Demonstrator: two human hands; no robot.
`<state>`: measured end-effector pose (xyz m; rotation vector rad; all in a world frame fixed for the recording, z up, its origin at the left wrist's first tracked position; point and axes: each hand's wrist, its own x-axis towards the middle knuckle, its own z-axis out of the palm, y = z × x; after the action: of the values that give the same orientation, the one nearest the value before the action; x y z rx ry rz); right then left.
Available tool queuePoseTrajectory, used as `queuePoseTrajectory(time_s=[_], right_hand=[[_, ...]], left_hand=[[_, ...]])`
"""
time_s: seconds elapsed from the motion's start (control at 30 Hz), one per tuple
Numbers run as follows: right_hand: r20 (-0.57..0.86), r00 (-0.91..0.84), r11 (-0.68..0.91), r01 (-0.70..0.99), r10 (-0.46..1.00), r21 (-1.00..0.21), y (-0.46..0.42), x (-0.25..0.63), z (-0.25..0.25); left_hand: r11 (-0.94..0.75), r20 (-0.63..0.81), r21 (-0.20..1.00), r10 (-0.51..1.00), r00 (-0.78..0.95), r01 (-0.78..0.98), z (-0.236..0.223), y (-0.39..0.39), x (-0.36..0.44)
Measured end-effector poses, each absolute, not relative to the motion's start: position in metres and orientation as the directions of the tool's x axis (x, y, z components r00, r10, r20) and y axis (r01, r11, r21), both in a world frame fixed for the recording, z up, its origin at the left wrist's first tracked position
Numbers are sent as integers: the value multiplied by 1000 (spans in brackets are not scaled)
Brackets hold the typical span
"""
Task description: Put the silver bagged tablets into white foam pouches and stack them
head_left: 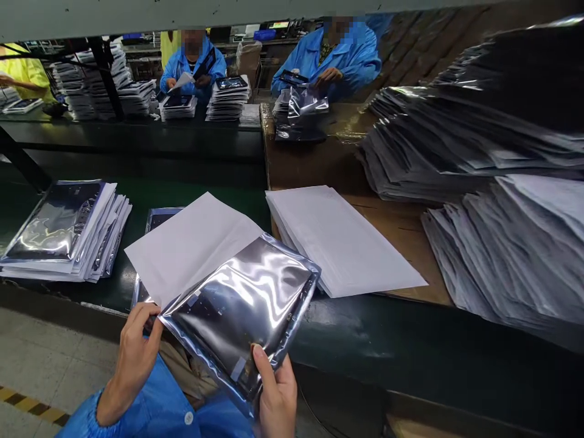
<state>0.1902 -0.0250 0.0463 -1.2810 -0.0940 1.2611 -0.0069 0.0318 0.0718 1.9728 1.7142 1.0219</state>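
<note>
Bagged panel was held near-left of the paper stack, extending beyond both hands: left hand pinched its left corner, right hand gripped its near end, thumb uppermost (glossy, much glare).

The left hand reaches up from the lower left, its wrist bare beyond a gathered blue cuff, with thumb and fingers drawn together in a pinch. The right hand rises from the bottom edge, thumb laid flat on top and pointing up and leftward, fingers curled underneath in a grip.
</note>
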Motion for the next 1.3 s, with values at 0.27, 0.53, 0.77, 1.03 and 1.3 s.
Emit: queuePoseTrajectory(time_s=[0.27, 0.53, 0.77, 1.03, 1.3], right_hand=[[-620, 406, -216, -693, 672, -688, -17, 174, 51], [-508, 420, -170, -622, 752, -765, -21, 157, 51], [-336, 333, -273, -223, 881, -936, -89, 169, 1], [-432, 730, -139, -428, 530, -893, -111, 312, -2], [-452, 841, -62, -455, 297, -888, -179, 296, -71]], left_hand=[[-391, 538, 540, 841, 52, 745, 62, 19, 11], [-113, 122, 993, 926, -358, 45, 78, 15, 20], [386, -572, 788, 746, -340, -479, 112, 22, 18], [563, -569, 822, 814, 112, 82, 59, 7, 10], [450, -604, 796, 630, 488, 404, -29, -2, 64]])
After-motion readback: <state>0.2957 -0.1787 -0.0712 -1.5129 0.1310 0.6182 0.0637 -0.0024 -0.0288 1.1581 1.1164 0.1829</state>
